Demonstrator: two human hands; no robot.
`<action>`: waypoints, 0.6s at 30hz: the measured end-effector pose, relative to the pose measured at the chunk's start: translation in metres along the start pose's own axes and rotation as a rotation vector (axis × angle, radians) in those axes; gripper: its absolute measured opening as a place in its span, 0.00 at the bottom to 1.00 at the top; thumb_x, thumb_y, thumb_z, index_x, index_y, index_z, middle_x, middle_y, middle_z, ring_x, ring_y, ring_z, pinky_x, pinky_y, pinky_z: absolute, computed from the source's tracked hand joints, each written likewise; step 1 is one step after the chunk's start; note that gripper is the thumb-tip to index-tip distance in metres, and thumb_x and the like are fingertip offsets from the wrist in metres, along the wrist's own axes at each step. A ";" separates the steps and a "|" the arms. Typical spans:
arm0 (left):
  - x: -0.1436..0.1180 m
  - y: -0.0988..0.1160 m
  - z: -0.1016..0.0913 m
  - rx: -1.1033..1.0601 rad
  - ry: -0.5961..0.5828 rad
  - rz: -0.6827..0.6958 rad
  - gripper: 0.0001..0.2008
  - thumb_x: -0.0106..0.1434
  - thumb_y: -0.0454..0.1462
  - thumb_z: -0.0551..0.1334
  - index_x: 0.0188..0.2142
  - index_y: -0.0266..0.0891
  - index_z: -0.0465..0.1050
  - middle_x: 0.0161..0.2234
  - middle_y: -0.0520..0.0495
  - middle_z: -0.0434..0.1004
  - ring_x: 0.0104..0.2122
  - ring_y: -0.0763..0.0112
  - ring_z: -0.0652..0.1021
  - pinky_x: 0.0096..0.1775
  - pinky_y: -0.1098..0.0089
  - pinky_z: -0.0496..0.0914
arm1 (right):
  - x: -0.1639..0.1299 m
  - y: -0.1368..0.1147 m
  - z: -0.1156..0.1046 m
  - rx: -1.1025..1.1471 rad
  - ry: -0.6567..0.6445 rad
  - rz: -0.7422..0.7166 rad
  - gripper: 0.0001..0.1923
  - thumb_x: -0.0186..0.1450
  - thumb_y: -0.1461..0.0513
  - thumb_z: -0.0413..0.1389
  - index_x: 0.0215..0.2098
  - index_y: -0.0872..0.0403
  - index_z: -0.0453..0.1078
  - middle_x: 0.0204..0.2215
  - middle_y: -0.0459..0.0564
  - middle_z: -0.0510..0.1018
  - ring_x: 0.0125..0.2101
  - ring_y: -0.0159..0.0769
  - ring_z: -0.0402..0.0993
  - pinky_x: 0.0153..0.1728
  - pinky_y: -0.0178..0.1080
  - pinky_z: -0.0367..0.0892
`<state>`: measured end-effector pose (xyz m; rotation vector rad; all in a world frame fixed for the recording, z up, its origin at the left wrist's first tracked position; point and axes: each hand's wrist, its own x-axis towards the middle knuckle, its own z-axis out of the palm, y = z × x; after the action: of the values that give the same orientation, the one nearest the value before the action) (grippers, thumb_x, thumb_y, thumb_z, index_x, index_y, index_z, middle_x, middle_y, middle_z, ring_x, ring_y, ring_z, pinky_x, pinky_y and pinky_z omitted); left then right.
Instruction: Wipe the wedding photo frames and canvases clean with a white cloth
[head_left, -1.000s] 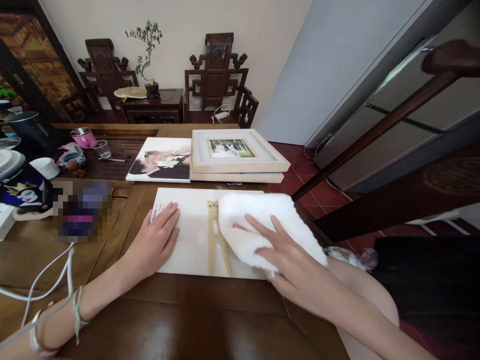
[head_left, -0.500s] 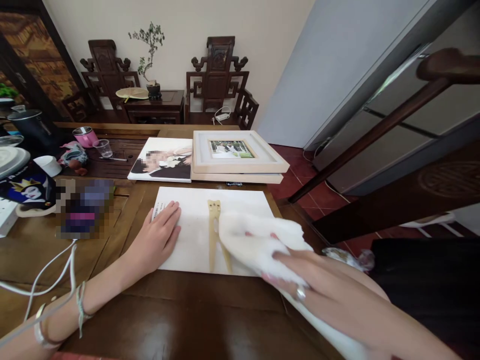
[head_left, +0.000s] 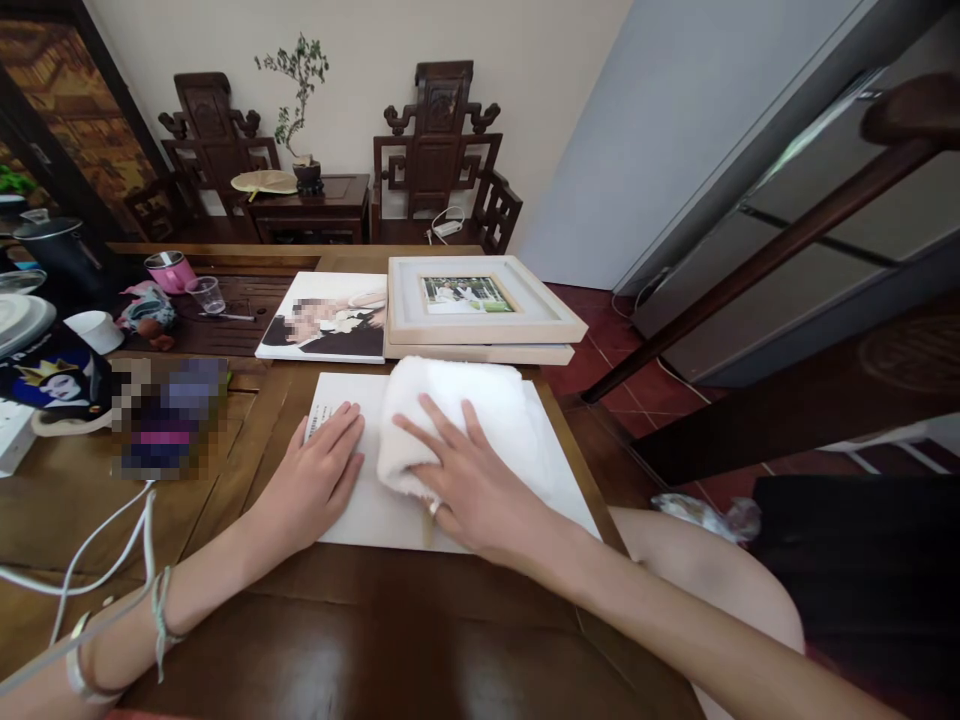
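A white board [head_left: 341,510] with printed text and a barcode at its left edge lies flat on the wooden table. My left hand [head_left: 326,465] rests open on its left side, fingers stretched out. On the board's upper right part sits a thick, fluffy white towel [head_left: 487,385], folded. My right hand [head_left: 480,480] holds it down, fingers spread over the top, with the ringed thumb bent at the near edge. Under hand and towel, only the lower tip of a beige stand leg [head_left: 427,535] shows; the rest of the stand is hidden.
Behind the board lie a photo panel [head_left: 322,330] and stacked pale wooden picture frames [head_left: 487,325]. To the left are a phone [head_left: 172,420] on a white cable [head_left: 146,540], a dark mug [head_left: 56,375], a pink cup [head_left: 169,270] and a clear cup [head_left: 206,295].
My right hand has moved left and away from me, bringing the towel from the board's right side over the beige stand. The left hand stays in place.
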<state>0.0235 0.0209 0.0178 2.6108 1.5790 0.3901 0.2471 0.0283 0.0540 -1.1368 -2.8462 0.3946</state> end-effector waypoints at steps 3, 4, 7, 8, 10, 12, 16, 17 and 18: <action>0.001 0.001 -0.001 -0.013 0.002 -0.009 0.22 0.72 0.37 0.46 0.63 0.38 0.59 0.65 0.36 0.60 0.65 0.53 0.62 0.61 0.45 0.58 | -0.028 -0.018 0.003 0.096 -0.048 -0.071 0.21 0.55 0.71 0.52 0.44 0.56 0.77 0.69 0.57 0.50 0.68 0.60 0.28 0.61 0.71 0.30; 0.001 0.002 -0.001 -0.015 -0.001 -0.012 0.22 0.72 0.37 0.46 0.63 0.38 0.59 0.65 0.36 0.60 0.65 0.54 0.62 0.61 0.45 0.58 | -0.037 -0.024 0.003 0.123 -0.065 -0.087 0.20 0.55 0.71 0.52 0.43 0.56 0.77 0.69 0.57 0.50 0.68 0.59 0.28 0.61 0.71 0.30; 0.001 0.002 -0.002 -0.017 -0.007 -0.014 0.22 0.72 0.36 0.46 0.63 0.37 0.59 0.65 0.35 0.60 0.65 0.53 0.61 0.61 0.45 0.58 | -0.059 -0.034 -0.001 0.211 -0.155 -0.168 0.17 0.55 0.69 0.53 0.39 0.54 0.77 0.67 0.55 0.57 0.68 0.58 0.36 0.62 0.70 0.34; 0.001 0.002 -0.002 -0.018 -0.007 -0.013 0.22 0.72 0.36 0.46 0.63 0.37 0.59 0.65 0.36 0.60 0.65 0.53 0.61 0.61 0.45 0.58 | -0.063 -0.034 -0.005 0.249 -0.181 -0.200 0.16 0.55 0.68 0.53 0.39 0.53 0.77 0.66 0.54 0.60 0.68 0.57 0.40 0.63 0.68 0.36; 0.001 0.002 -0.002 -0.020 0.000 -0.009 0.22 0.72 0.37 0.46 0.63 0.37 0.60 0.65 0.36 0.61 0.65 0.53 0.61 0.61 0.44 0.58 | -0.068 -0.031 -0.015 0.322 -0.205 -0.220 0.15 0.56 0.68 0.53 0.40 0.52 0.76 0.63 0.53 0.66 0.67 0.52 0.46 0.64 0.62 0.42; 0.001 0.002 -0.002 -0.016 0.000 -0.007 0.22 0.72 0.37 0.46 0.63 0.37 0.60 0.65 0.36 0.61 0.65 0.52 0.62 0.61 0.44 0.59 | -0.066 -0.024 -0.023 0.349 -0.168 -0.151 0.19 0.57 0.70 0.51 0.43 0.52 0.75 0.61 0.52 0.69 0.67 0.45 0.49 0.65 0.54 0.47; 0.001 0.001 -0.001 0.007 -0.012 -0.003 0.23 0.72 0.37 0.45 0.63 0.33 0.60 0.65 0.34 0.60 0.65 0.52 0.61 0.60 0.43 0.60 | -0.037 0.001 -0.026 0.263 -0.062 -0.071 0.25 0.59 0.73 0.47 0.52 0.55 0.71 0.60 0.53 0.71 0.68 0.43 0.45 0.66 0.54 0.45; 0.001 0.001 -0.001 0.009 -0.011 -0.003 0.23 0.72 0.37 0.44 0.63 0.33 0.59 0.65 0.34 0.60 0.65 0.52 0.61 0.60 0.43 0.60 | -0.026 0.007 -0.023 0.222 -0.037 -0.070 0.24 0.60 0.73 0.47 0.53 0.57 0.70 0.60 0.55 0.70 0.68 0.44 0.44 0.66 0.56 0.43; 0.001 0.001 0.000 0.010 -0.010 -0.004 0.23 0.72 0.37 0.44 0.63 0.33 0.59 0.65 0.34 0.59 0.65 0.53 0.61 0.60 0.43 0.59 | -0.014 0.013 -0.020 0.179 -0.008 -0.062 0.23 0.61 0.73 0.47 0.53 0.59 0.70 0.60 0.57 0.70 0.68 0.45 0.43 0.66 0.58 0.42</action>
<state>0.0242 0.0212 0.0185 2.6123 1.5874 0.3695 0.2686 0.0317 0.0707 -1.0142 -2.7773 0.6366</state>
